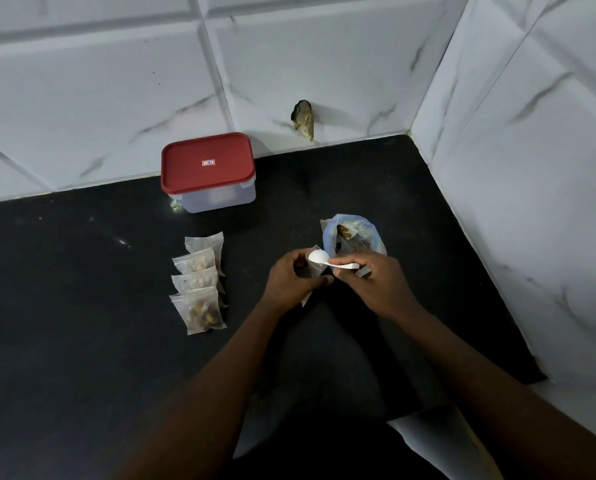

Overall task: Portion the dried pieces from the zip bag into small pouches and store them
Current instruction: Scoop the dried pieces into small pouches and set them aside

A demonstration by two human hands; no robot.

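Note:
My left hand [291,280] grips a small clear pouch [313,271] upright on the black counter. My right hand [376,282] pinches the handle of a white plastic spoon [319,257], whose bowl sits right over the pouch's mouth. Just behind the hands stands the open zip bag [353,237] with brown dried pieces inside. To the left, several filled small pouches [199,285] lie in an overlapping row on the counter.
A clear storage box with a closed red lid [208,168] stands at the back by the tiled wall. A hole in the wall tile [303,119] shows above the counter. A tiled side wall [532,202] bounds the counter [82,306] on the right.

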